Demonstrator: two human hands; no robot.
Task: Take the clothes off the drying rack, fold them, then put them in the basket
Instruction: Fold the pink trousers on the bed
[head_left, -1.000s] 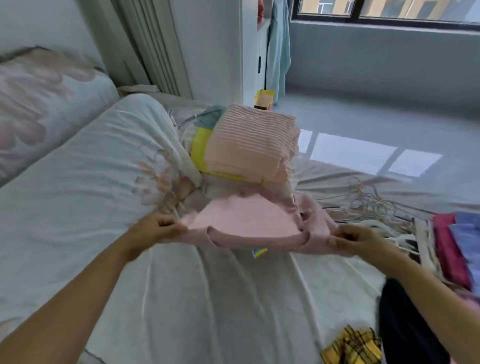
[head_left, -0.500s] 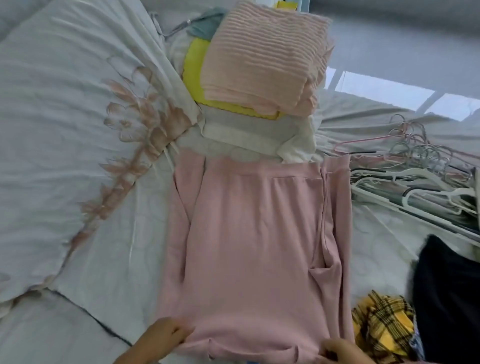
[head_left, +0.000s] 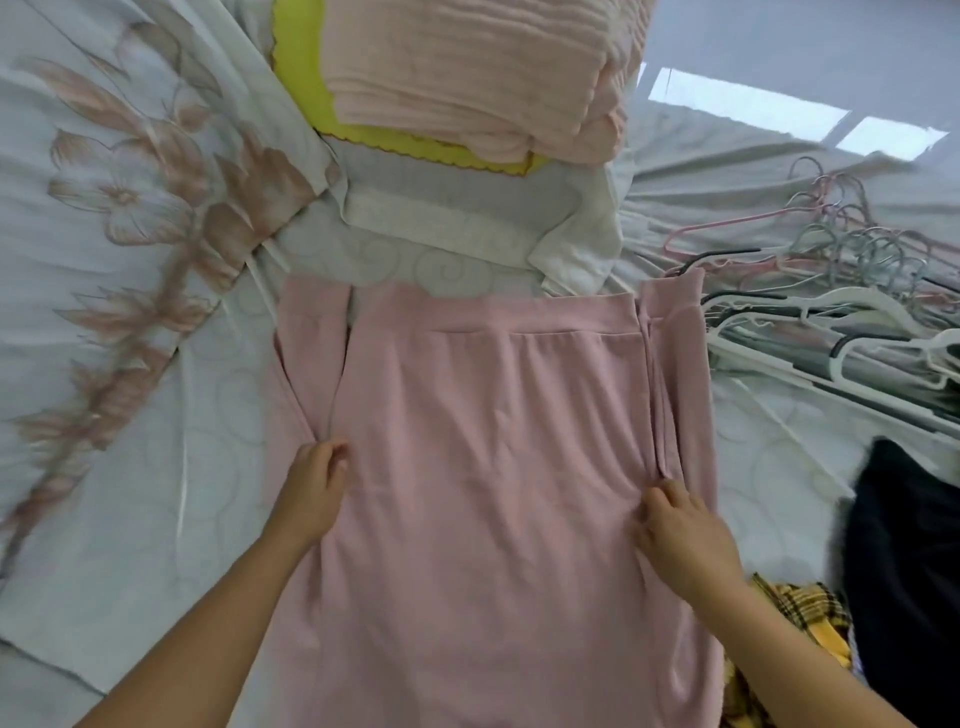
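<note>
Head view shows the pink garment spread flat on the bed, probably so its sides can be turned in evenly. The left hand pinches the left flap and the right hand pinches the right crease, holding both folds straight. A stack of folded clothes lies just beyond it. Hangers, a dark garment and a plaid garment crowd the right side. No basket shows.
</note>
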